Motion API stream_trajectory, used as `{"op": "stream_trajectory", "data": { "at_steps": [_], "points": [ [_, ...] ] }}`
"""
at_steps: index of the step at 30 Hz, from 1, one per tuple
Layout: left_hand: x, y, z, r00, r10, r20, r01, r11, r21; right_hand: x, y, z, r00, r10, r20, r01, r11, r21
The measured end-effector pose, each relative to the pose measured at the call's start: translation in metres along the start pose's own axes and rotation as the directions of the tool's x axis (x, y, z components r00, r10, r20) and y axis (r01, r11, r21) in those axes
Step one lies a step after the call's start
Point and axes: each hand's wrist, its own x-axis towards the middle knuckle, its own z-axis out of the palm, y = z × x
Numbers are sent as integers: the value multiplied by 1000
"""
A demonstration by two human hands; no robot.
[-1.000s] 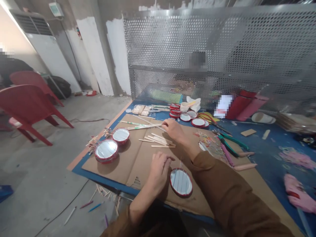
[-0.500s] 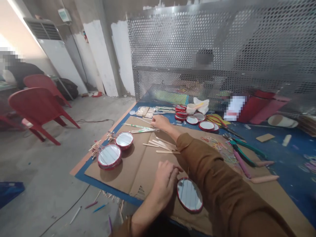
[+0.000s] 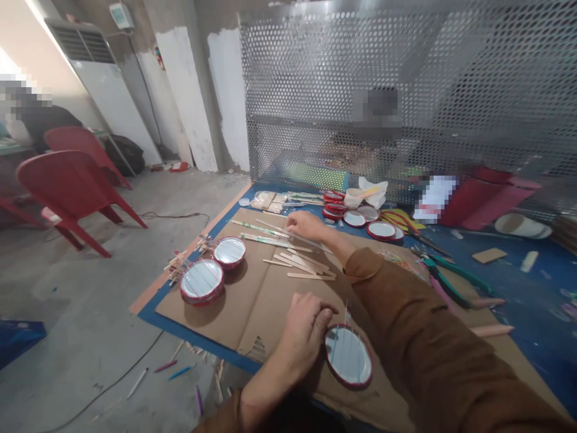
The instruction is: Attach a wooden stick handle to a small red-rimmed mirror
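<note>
Left of the cardboard sheet (image 3: pixel 216 307), red plastic chairs (image 3: pixel 67 186) on a gray floor. On the cardboard, two red-rimmed round mirrors (image 3: pixel 201 281); left hand (image 3: pixel 306 337), fingers bent, just beside a third mirror (image 3: pixel 348 356); right hand (image 3: pixel 307 225), fingers curled on thin sticks (image 3: pixel 288 237). Grip hard to see.

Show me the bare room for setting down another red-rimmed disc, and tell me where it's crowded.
Bare cardboard lies between the two red-rimmed discs and the left hand, below the craft sticks. The blue mat is open right of the green-handled pliers. The far mat edge is crowded with more discs.
</note>
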Motion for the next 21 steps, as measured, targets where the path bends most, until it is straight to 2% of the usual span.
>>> {"op": "stream_trajectory", "data": {
  "at_steps": [5, 12, 18, 21],
  "points": [
    [0, 2, -2, 1000, -16, 3, 16, 1000, 1, -7, -15, 4, 995, -66, 73, 67, 998, -13],
    [0, 2, -2, 999, -34, 5, 34, 999, -26, -30, -16, -5, 995, -48, 82, 54, 996, -69],
    [0, 1, -1, 1000, -24, -1, 24, 999, -29, -42, -15, -2, 1000, -12, 18, 14, 989, -150],
    [-1, 0, -1, 1000, -14, -8, 14, 999, -31, -45, -21, -1, 998, -58, 9, 58, 988, -142]
  ]
}}
